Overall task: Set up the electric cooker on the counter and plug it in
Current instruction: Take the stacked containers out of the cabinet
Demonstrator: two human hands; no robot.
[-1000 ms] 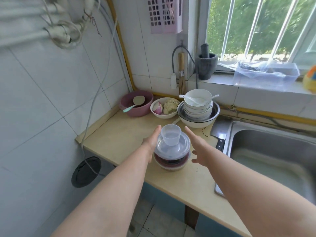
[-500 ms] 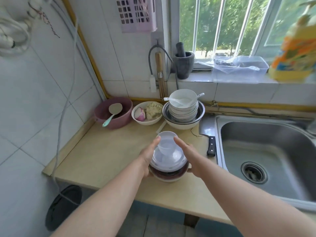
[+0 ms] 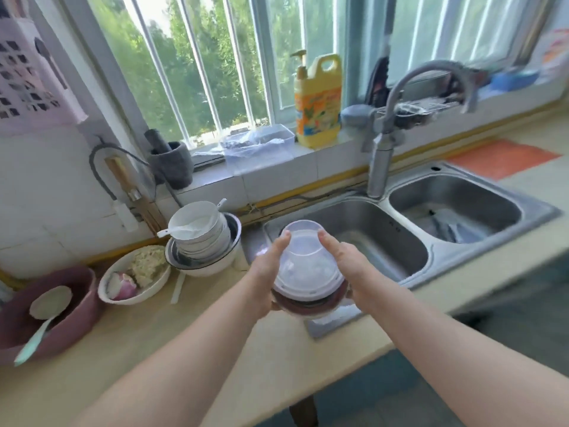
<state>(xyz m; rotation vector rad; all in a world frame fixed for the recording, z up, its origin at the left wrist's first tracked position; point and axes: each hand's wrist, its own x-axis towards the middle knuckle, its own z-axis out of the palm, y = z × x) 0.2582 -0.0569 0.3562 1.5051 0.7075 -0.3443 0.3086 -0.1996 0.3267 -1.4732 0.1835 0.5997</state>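
The small electric cooker (image 3: 308, 298) has a dark red body, a clear lid and a clear plastic cup (image 3: 303, 241) standing upside down on top. It is lifted off the beige counter (image 3: 191, 343), above the counter's edge beside the left sink basin (image 3: 378, 238). My left hand (image 3: 268, 272) grips its left side and my right hand (image 3: 348, 266) grips its right side; both index fingers rest against the cup. No cord or plug shows.
Stacked white bowls with a spoon (image 3: 200, 232), a bowl of food (image 3: 135, 275) and a pink basin with a spatula (image 3: 52, 312) crowd the counter's left. A faucet (image 3: 385, 149) rises behind the double sink. A yellow detergent jug (image 3: 317, 103) stands on the windowsill.
Both hands closed on the cooker and lifted it off the counter, carrying it right toward the sink. My view swung to the right, bringing the faucet and second basin into sight.
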